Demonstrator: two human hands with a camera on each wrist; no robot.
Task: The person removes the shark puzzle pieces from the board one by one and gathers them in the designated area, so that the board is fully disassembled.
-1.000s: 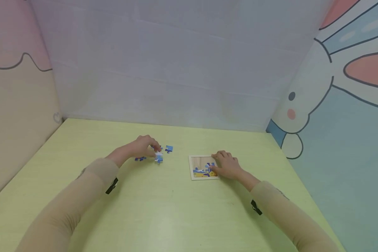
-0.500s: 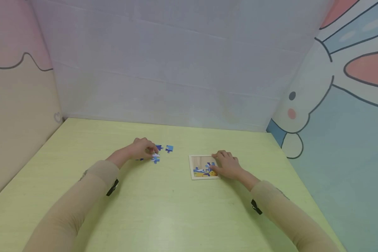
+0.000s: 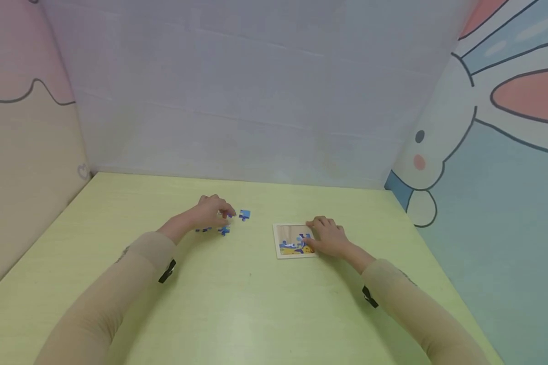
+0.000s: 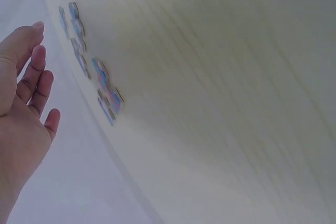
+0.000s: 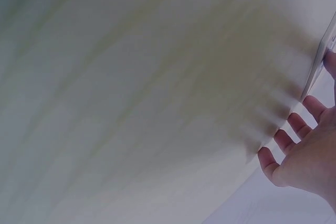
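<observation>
While our left hand point(image 3: 208, 213) hovers over the scattered blue puzzle pieces point(image 3: 224, 230) on the pale green worktop point(image 3: 237, 304), our right hand point(image 3: 330, 237) rests on the right edge of the small wooden puzzle tray point(image 3: 288, 234). From the head view the left fingertips sit close to a dark blue piece at the far side of the cluster, but we cannot tell from there whether they pinch it. The left wrist view shows those fingers straight and loosely spread, holding nothing, with several blue pieces lying flat on the worktop just beside them. One lighter blue piece point(image 3: 244, 215) lies a little to the right of that hand, apart from the others, and two more lie nearer to us.

Our right hand lies palm down, fingers relaxed and slightly fanned, its thumb side touching the pieces already seated in the tray; the right wrist view shows the fingers extended and gripping nothing. The tray stands well apart from the loose pieces, to their right, and holds a partly filled picture in blue, white and yellow along its near side, with bare wood behind.
</observation>
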